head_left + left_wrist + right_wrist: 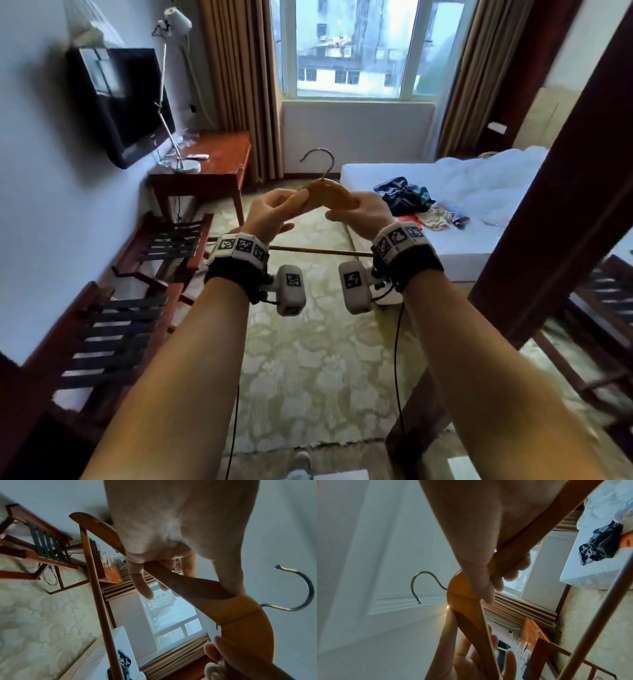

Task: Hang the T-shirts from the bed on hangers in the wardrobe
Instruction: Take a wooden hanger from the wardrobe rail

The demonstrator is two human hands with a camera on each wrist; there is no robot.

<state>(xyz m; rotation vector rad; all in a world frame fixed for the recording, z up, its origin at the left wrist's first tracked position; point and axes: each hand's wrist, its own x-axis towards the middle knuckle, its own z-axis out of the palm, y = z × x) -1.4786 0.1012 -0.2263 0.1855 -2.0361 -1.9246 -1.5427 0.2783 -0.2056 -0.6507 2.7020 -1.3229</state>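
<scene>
- both forearms reach forward in the head view, each wrist carrying a marker-covered band with a small camera unit.
- left hand (274, 214): fingers curled round the left shoulder of a wooden hanger (330, 195), thumb pressed on its upper face.
- right hand (359, 214): fingers wrapped round the right shoulder of the same hanger, thumb laid along the top.
- hanger held level at chest height, metal hook (318, 162) upright and free, lower crossbar (318, 251) running between the wrists. no garment on it.
- t-shirts (406, 195) lie in a crumpled heap on the bed (383, 171), ahead and to the right, well apart from the hands.
- wardrobe interior not identifiable in these views.
- handling judgement: hanger is stiff, light and smooth, so a one-hand hold near the neck should suffice. shirts are soft and limp; best taken at the collar or shoulder seams, one at a time, as the heap looks tangled.
</scene>
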